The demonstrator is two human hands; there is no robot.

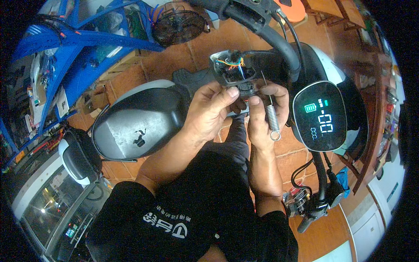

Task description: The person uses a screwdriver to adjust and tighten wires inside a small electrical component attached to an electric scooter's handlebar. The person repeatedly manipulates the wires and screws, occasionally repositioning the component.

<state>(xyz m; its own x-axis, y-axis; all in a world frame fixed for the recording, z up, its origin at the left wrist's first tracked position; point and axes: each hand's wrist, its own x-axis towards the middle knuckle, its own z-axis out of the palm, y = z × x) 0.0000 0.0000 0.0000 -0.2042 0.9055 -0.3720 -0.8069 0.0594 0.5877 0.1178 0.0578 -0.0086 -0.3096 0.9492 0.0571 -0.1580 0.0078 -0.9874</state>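
My left hand (214, 109) grips the lower left of a small black housing (229, 81), thumb on it, with thin coloured wires (237, 63) exposed inside its open top. My right hand (262, 118) is closed at the housing's lower right and holds a metal coil spring (271, 114) with a ring at one end and a thin straight wire rising from the other. A black cable runs from the housing toward the handlebar (283, 48). Just right of my right hand is a lit display panel (318, 115) on the scooter.
A black scooter seat (135, 122) lies to the left, with a padded backrest (78, 155) behind it. Blue metal shelving (78, 39) and a black fan (176, 28) stand at upper left. A cable-fitted handlebar end (321, 198) is at lower right, beside a wooden cabinet edge (371, 122).
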